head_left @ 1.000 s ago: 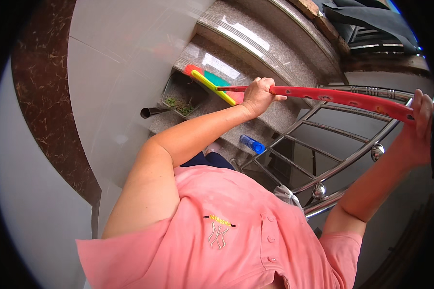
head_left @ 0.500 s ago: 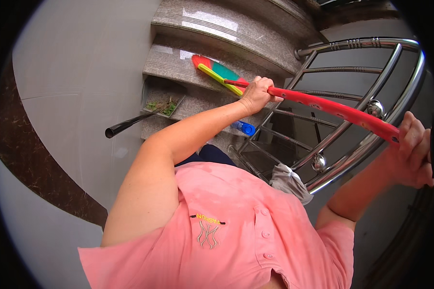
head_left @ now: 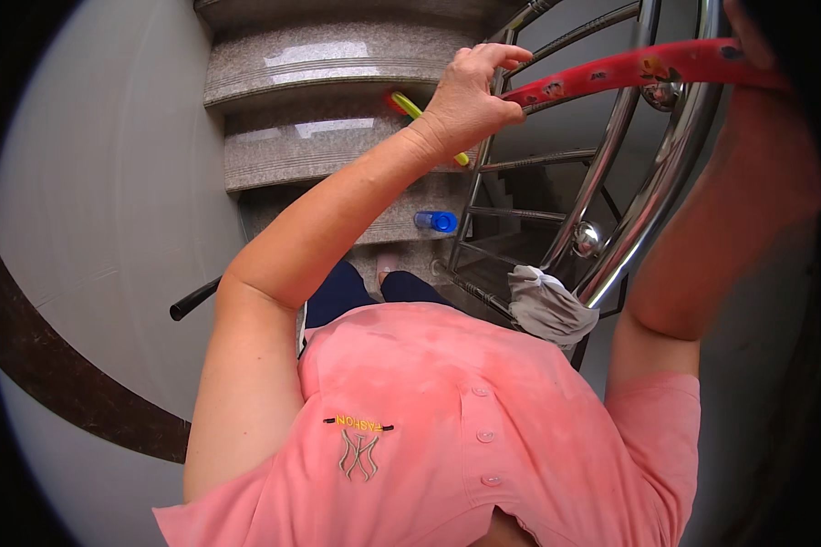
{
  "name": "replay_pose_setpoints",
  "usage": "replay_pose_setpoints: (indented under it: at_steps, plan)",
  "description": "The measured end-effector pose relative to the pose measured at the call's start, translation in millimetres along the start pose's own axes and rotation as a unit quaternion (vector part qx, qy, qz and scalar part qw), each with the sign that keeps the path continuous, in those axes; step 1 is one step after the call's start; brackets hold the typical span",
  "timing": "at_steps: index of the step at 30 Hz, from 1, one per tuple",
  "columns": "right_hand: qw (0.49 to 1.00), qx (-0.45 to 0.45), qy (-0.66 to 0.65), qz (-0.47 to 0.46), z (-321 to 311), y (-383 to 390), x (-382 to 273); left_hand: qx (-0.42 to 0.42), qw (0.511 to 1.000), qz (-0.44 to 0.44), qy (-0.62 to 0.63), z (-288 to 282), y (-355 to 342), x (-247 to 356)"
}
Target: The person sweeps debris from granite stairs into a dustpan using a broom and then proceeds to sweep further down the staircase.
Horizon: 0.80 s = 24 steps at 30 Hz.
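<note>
A broom runs across the upper part of the view, its red patterned handle (head_left: 611,75) slanting up to the right. My left hand (head_left: 472,89) is loosely around the lower handle, thumb against it and some fingers stretched out. At the upper right edge, my right hand (head_left: 753,38) is on the handle's far end; it is dark and partly cut off. Below my left wrist, the broom's yellow-green head bar (head_left: 408,106) rests by a step, with a bit of red bristle showing. My left forearm hides the rest of the head.
Speckled stone steps (head_left: 292,159) rise ahead. A steel railing (head_left: 616,137) stands at the right, with a grey cloth (head_left: 549,305) draped at its lower end. A blue-capped bottle (head_left: 436,221) lies on a step. A black tube handle (head_left: 194,299) sticks out past my left arm, beside the wall.
Both hands have moved up in view with the broom, and my left hand's grip has loosened. The broom head and the dustpan with green scraps are now mostly or wholly behind my left arm.
</note>
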State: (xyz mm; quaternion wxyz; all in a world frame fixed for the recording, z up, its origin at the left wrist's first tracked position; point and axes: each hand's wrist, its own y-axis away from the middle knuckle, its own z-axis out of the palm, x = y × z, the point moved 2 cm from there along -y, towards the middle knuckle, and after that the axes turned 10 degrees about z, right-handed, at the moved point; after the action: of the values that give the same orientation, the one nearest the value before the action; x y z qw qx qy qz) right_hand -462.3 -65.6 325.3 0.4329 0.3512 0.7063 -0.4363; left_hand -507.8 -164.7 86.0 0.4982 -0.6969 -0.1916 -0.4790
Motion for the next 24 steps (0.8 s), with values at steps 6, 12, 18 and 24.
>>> replay_pose_setpoints:
  at_steps: [6, 12, 18, 24]
  plan:
    - [0.996, -0.022, -0.068, 0.050, 56, -31, 84, 0.044, 0.984, 0.057, 0.162, -67, -5, 92]
    - [0.998, 0.029, 0.058, -0.005, 112, -20, 156, 0.181, 0.979, -0.016, 0.092, -104, 49, 121]
    - [0.917, -0.113, 0.271, 0.269, 142, 79, 323, 0.286, 0.947, 0.065, 0.127, -162, 89, 198]
    - [0.882, -0.013, 0.367, 0.296, 186, 112, 388, 0.214, 0.964, 0.080, 0.135, -191, 111, 208]
